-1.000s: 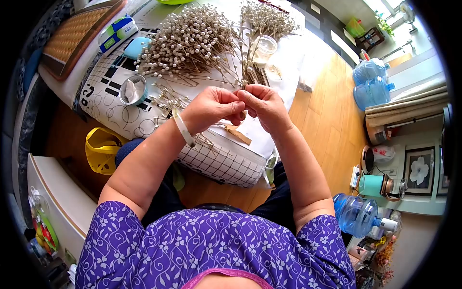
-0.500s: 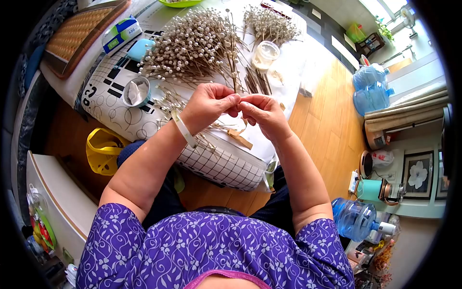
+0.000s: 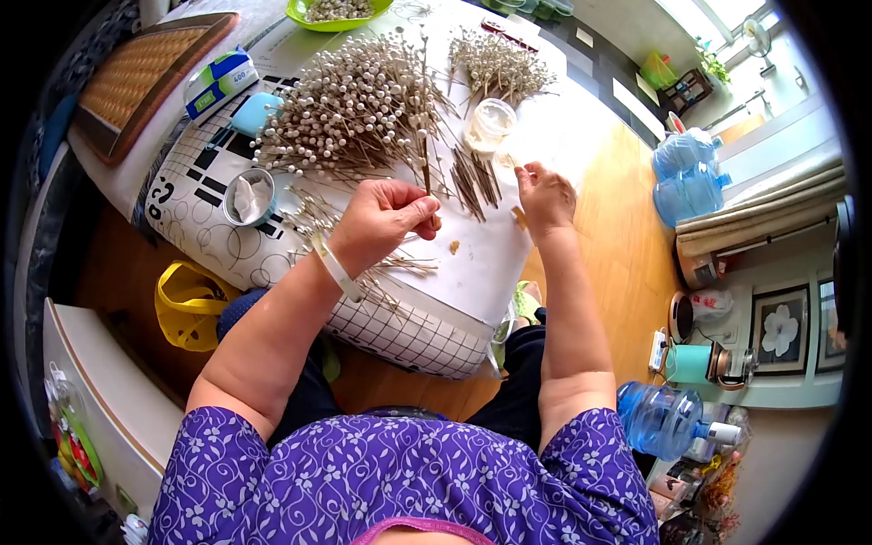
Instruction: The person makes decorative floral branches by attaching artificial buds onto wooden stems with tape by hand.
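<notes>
My left hand [image 3: 386,222] is closed, its thumb and fingers pinching a thin brown stem [image 3: 425,163] that stands upright with small pale buds along its top. A small brown scrap [image 3: 454,247] shows just right of those fingertips. My right hand [image 3: 549,195] is apart from the left, over the right side of the table, thumb and forefinger slightly parted and nothing visible between them. Beside it lies a short tan strip [image 3: 520,218]. Bare brown sticks [image 3: 475,182] lie between the hands. Loose budded stems [image 3: 313,204] spread left of my left hand.
A big heap of white-budded stems [image 3: 350,109] covers the table's middle, with a smaller bunch [image 3: 500,68] behind. Around them are a clear tub [image 3: 491,123], a cup with white tissue [image 3: 250,198], a light-blue box [image 3: 258,114], a tissue pack [image 3: 221,84] and a green bowl [image 3: 338,23].
My right hand has parted from the left and moved right. My left hand still holds the stem. The longer tan strip below the hands is no longer visible. The view has shifted slightly.
</notes>
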{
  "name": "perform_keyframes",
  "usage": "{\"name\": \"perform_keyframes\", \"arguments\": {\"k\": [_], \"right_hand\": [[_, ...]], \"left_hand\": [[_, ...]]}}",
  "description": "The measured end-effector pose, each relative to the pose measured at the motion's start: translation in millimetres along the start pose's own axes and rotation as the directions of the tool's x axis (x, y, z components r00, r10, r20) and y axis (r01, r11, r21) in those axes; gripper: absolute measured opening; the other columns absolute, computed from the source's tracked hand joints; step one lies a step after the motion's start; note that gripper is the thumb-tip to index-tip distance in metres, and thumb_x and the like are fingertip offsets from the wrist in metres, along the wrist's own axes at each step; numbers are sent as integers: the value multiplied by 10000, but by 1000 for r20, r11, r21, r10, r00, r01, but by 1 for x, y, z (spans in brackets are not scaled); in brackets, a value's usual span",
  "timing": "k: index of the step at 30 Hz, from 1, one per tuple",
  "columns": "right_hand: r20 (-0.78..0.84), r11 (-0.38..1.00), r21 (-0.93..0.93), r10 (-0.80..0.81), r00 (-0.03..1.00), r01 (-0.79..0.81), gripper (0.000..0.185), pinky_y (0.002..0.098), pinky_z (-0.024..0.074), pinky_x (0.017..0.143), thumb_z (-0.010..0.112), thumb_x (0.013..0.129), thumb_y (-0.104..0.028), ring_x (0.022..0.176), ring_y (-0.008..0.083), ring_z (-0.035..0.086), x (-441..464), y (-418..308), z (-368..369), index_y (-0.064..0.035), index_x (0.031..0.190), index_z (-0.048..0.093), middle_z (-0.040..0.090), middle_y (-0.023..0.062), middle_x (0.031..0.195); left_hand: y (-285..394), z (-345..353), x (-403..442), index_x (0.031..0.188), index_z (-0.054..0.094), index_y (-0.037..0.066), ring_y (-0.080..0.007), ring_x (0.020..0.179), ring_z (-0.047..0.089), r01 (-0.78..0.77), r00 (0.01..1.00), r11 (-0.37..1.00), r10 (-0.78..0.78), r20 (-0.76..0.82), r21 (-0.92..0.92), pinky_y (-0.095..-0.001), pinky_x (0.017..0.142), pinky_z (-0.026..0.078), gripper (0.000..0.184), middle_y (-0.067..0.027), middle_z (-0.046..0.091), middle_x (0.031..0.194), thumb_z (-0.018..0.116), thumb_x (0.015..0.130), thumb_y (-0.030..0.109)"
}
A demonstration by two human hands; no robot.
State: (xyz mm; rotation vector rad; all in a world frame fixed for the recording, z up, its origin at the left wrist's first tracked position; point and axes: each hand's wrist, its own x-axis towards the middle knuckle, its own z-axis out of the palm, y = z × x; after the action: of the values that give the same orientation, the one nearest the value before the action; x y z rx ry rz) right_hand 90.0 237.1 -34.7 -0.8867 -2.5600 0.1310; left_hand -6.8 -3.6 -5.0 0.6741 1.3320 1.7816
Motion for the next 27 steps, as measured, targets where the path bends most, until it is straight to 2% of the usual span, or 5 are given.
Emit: {"name": "perform_keyframes", "arguments": {"k": [8,12,14,16,27], "right_hand": [[112,997,55,49,992,-56,177,342,471,675,571,789,-261,723,271,601,17,0,15,-104,839,635,625,121,724],[-10,986,164,-10,1000,11,171,316,467,592,598,782,-200,626,216,599,5,-11,-6,-60,875,629,625,115,698],[0,766,642,34,999,-26,183,237,438,511,636,766,-112,560,106,556,-11,-24,-21,-16,921,620,623,76,677],[82,393,918,-39,996,-61,193,176,394,477,649,746,-25,559,38,498,-44,-47,-40,7,934,621,601,36,667],[-43,647,721,-315,948,247,78,232,418,467,635,723,-36,499,136,529,-75,-85,-57,-20,799,638,589,92,636]], "left_hand": [[2,-6,0,820,609,-47,-126,614,589,-41,998,999,39,-55,-30,-241,593,499,149,-93,619,696,579,820,99],[3,-8,3,800,609,-40,-121,607,586,-55,991,998,51,-123,-30,-234,589,493,142,-87,618,692,572,822,96],[3,-9,5,792,608,-38,-121,604,586,-75,985,997,72,-160,-11,-234,586,492,142,-86,618,690,572,821,97],[4,-7,5,780,608,-34,-121,602,585,-77,981,997,71,-181,-27,-235,588,492,144,-87,619,691,570,821,98],[-1,-5,7,764,603,-29,-114,601,584,-83,979,996,89,-185,41,-225,580,481,156,-78,615,677,571,822,113]]}}
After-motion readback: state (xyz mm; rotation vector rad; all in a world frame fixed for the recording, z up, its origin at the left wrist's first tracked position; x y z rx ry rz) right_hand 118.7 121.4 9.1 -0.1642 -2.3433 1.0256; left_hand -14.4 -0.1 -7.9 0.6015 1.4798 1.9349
